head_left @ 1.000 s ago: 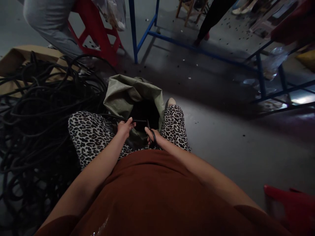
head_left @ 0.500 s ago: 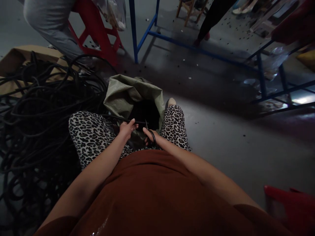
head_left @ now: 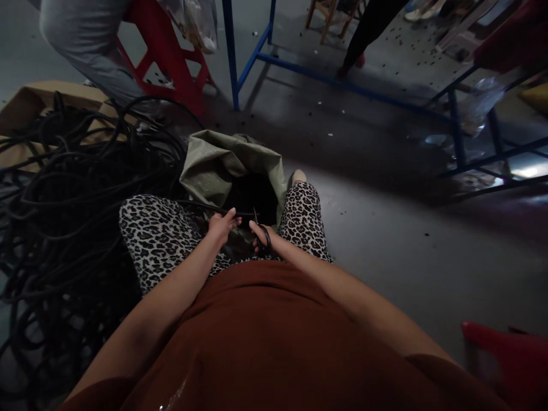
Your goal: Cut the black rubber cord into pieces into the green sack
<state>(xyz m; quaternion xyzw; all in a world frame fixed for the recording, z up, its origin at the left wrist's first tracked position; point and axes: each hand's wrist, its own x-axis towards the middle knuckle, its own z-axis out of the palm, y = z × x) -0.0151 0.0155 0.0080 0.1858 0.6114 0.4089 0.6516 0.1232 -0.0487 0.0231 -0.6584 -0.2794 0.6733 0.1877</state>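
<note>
A big tangled heap of black rubber cable (head_left: 64,217) covers the floor on the person's left, spreading over a flat piece of brown cardboard (head_left: 29,103). Beyond it stand a blue metal frame (head_left: 233,57) and a red plastic stool (head_left: 171,63), with another person's grey trouser leg (head_left: 81,45) beside the stool. Between the person's knees, in leopard-print trousers (head_left: 158,234), an open olive-green woven sack (head_left: 222,165) sits on the grey floor, its mouth dark.

Over that mouth, the left hand (head_left: 220,225) pinches a thin black cable strand (head_left: 201,205) that runs from the heap across the left knee; thumb and fingers are closed on it. Just beside it, the right hand (head_left: 265,240) grips black-handled scissors (head_left: 260,228), fingers through the loop, blades pointing up toward the strand. Whether the blades touch the strand cannot be told.
</note>
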